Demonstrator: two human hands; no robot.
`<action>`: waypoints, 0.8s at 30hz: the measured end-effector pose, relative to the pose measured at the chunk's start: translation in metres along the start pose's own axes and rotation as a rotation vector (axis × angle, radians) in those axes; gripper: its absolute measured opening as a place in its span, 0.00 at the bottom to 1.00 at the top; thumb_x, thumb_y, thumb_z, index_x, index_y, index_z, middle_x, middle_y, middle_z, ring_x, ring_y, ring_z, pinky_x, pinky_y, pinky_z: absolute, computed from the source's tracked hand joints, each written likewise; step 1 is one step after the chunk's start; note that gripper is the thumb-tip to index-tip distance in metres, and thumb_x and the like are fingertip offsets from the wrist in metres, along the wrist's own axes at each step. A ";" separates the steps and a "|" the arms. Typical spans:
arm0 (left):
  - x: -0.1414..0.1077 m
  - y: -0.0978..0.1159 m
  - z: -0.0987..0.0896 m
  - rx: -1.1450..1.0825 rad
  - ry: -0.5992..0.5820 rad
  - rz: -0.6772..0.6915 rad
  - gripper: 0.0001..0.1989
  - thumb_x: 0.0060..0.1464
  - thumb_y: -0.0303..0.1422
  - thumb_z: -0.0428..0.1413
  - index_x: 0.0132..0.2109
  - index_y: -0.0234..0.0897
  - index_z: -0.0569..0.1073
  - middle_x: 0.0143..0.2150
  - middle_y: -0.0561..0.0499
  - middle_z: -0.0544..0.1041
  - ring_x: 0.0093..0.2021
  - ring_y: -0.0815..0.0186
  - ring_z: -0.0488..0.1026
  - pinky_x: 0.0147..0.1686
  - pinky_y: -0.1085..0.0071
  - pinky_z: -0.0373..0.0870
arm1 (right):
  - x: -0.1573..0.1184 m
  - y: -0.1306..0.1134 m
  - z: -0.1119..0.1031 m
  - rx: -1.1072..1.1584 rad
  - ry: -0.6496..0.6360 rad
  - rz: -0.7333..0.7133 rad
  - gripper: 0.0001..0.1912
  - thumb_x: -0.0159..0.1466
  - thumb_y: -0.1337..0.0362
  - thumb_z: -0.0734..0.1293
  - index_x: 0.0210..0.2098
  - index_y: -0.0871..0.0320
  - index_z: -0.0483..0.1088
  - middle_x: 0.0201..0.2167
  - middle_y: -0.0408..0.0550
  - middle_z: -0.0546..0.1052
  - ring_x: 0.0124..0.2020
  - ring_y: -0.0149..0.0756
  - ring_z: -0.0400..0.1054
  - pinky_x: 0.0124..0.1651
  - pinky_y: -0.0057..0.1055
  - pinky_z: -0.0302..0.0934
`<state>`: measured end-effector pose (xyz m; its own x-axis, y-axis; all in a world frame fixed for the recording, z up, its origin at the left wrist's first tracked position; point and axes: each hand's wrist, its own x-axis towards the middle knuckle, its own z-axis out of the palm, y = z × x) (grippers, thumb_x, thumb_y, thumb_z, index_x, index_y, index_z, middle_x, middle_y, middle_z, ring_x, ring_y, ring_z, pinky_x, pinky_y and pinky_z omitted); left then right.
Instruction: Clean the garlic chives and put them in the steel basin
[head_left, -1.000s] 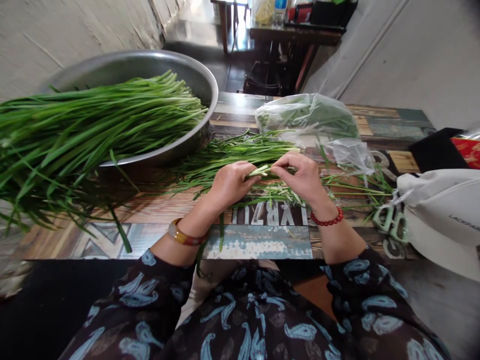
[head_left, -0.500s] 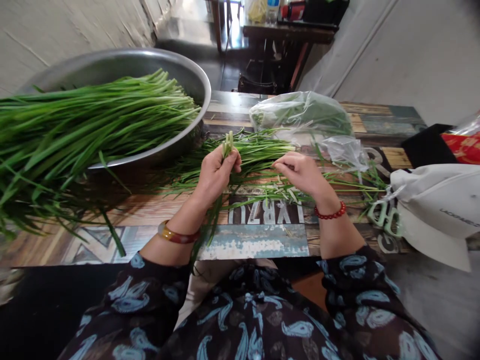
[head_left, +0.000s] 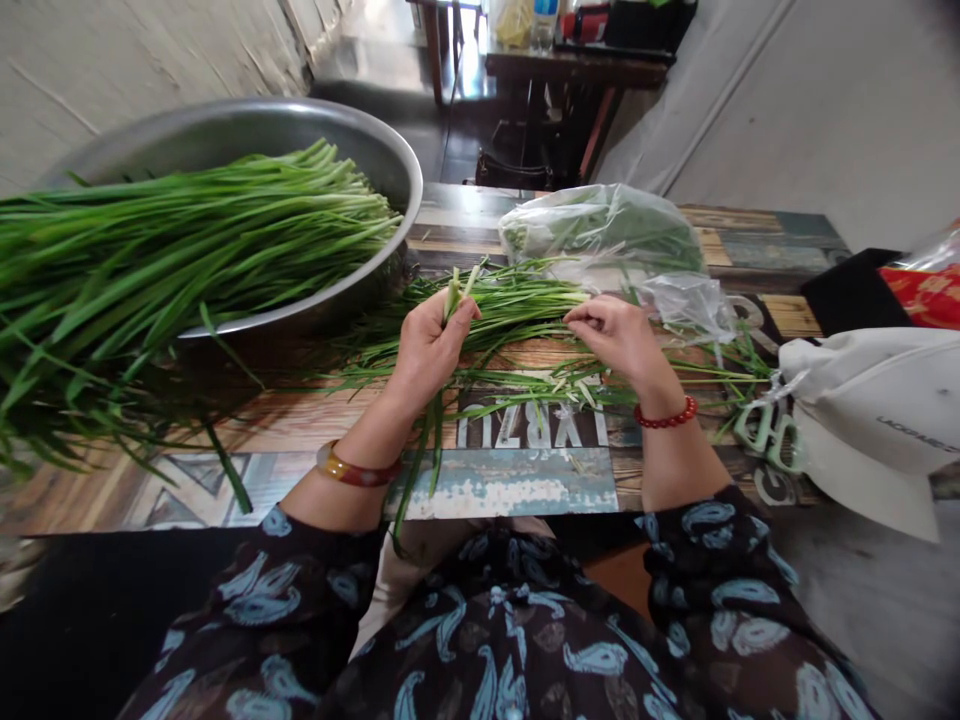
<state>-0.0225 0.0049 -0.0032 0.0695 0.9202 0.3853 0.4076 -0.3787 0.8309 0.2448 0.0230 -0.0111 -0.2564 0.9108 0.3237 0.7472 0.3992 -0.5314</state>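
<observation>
My left hand (head_left: 431, 350) is closed round a few garlic chives (head_left: 452, 298). Their pale cut ends poke up above the thumb, and the green leaves hang below the fist over the table's front edge. To the right, my right hand (head_left: 619, 340) has thumb and fingers pressed together beside the pale ends of a loose pile of chives (head_left: 517, 300). Whatever lies in that pinch is too small to make out. Short pale scraps (head_left: 577, 382) and thin leaves are scattered on the table between and below my hands.
A large steel basin (head_left: 414, 180) at left is heaped with chives (head_left: 225, 220) that spill over its rim. Behind the pile sits a clear plastic bag (head_left: 622, 225) of greens. Scissors with pale green handles (head_left: 769, 435) and a white cap (head_left: 870, 410) lie at right.
My right hand has shifted slightly right, to the ends of the pile. In my left hand the stalk ends have spread apart, and the hanging leaves have swung a little.
</observation>
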 end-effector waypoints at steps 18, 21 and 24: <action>-0.002 0.004 0.005 -0.084 -0.029 -0.063 0.15 0.61 0.41 0.54 0.34 0.35 0.75 0.29 0.52 0.73 0.32 0.68 0.68 0.35 0.72 0.65 | 0.002 -0.019 0.005 0.224 0.087 -0.002 0.09 0.66 0.62 0.65 0.32 0.56 0.74 0.29 0.44 0.78 0.31 0.34 0.69 0.38 0.31 0.61; -0.003 0.004 0.006 -0.088 -0.042 -0.087 0.14 0.59 0.40 0.56 0.36 0.33 0.77 0.31 0.51 0.76 0.34 0.66 0.71 0.38 0.71 0.67 | 0.000 -0.028 0.006 0.313 0.056 0.011 0.11 0.67 0.59 0.65 0.30 0.56 0.74 0.27 0.44 0.79 0.29 0.34 0.69 0.36 0.31 0.61; -0.004 0.004 0.007 -0.120 -0.106 -0.100 0.15 0.58 0.41 0.57 0.37 0.32 0.79 0.32 0.51 0.77 0.34 0.66 0.71 0.37 0.71 0.67 | -0.002 -0.036 0.009 0.384 0.023 0.021 0.14 0.68 0.56 0.64 0.30 0.56 0.75 0.27 0.44 0.80 0.29 0.34 0.70 0.35 0.31 0.62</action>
<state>-0.0148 -0.0001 -0.0041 0.1325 0.9568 0.2588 0.3063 -0.2879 0.9074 0.2129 0.0079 0.0004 -0.2262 0.9183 0.3249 0.4667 0.3949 -0.7913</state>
